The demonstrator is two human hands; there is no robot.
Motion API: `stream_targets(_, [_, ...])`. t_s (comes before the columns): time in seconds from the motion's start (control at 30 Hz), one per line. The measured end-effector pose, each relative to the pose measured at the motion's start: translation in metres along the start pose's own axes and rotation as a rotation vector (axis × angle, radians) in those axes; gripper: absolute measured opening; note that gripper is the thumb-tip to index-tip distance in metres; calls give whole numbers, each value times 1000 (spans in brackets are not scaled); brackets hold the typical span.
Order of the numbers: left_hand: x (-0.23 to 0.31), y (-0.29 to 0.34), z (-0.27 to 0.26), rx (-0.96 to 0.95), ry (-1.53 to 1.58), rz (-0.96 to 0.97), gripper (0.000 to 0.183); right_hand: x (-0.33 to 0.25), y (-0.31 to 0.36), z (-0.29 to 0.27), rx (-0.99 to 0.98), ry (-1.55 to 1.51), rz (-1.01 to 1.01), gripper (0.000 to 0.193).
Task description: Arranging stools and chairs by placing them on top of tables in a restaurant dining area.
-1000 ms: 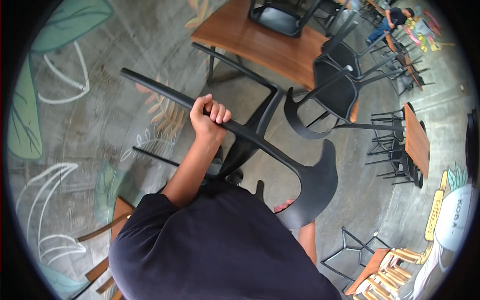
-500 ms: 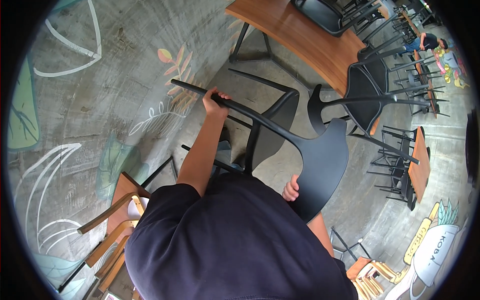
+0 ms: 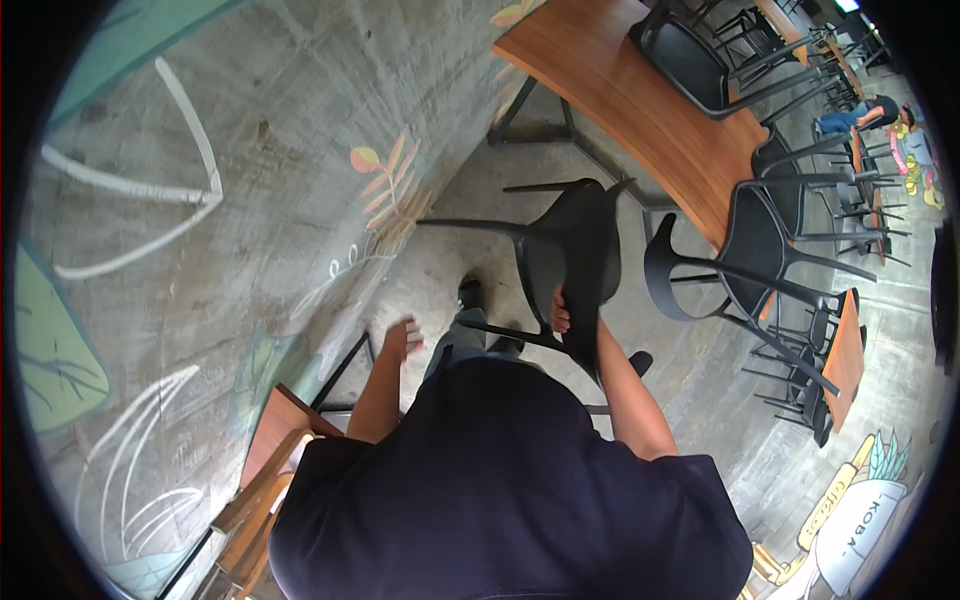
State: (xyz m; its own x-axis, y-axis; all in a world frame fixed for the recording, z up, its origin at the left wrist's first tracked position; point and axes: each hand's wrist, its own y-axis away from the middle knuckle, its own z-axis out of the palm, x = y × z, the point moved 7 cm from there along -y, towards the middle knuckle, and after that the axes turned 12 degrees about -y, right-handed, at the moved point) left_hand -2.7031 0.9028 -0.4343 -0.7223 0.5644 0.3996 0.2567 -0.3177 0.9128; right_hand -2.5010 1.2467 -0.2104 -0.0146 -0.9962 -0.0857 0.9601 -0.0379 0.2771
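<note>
A black chair (image 3: 592, 255) is in front of me, turned on its side or tilted, with its thin legs pointing left toward the wall. My right hand (image 3: 562, 310) has its fingers wrapped round the edge of the backrest, and the forearm passes behind that panel's near side. My left hand (image 3: 405, 338) hangs free between my legs and the wall, fingers stretched out, touching nothing. Whether the chair bears on the floor I cannot tell.
A long wooden table (image 3: 640, 90) stands ahead with an upturned chair (image 3: 685, 65) on it. Another black chair (image 3: 755, 250) leans against its right end. The painted concrete wall (image 3: 250, 200) runs along my left. Wooden chairs (image 3: 262, 520) stand by a table at lower left. Another person (image 3: 868, 113) is far right.
My left hand has let go of the chair leg and dropped back toward me. The chair has swung round and lower, with my right hand still on the backrest.
</note>
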Motion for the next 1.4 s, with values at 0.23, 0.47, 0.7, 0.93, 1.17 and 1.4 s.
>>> stream_targets(0.23, [-59,51,-67,124,-418,-373,22,-29,-112,-93,726,865,-35,68])
stream_targets(0.47, [60,72,-32,216,-309,-61,26,-27,-198,-138,874,1353,27,82])
stream_targets(0.7, [84,79,1,163,-375,-77,29,2,-264,-128,797,1412,60,78])
stream_targets(0.93, [123,62,62,9,-403,27,50,-3,-265,-114,781,1411,123,70])
stream_targets(1.17, [203,18,163,-207,33,159,73,-91,-118,-57,1066,1787,-356,62])
stream_targets(1.4, [223,-12,181,-109,-134,134,51,-89,49,-161,1361,341,-85,69])
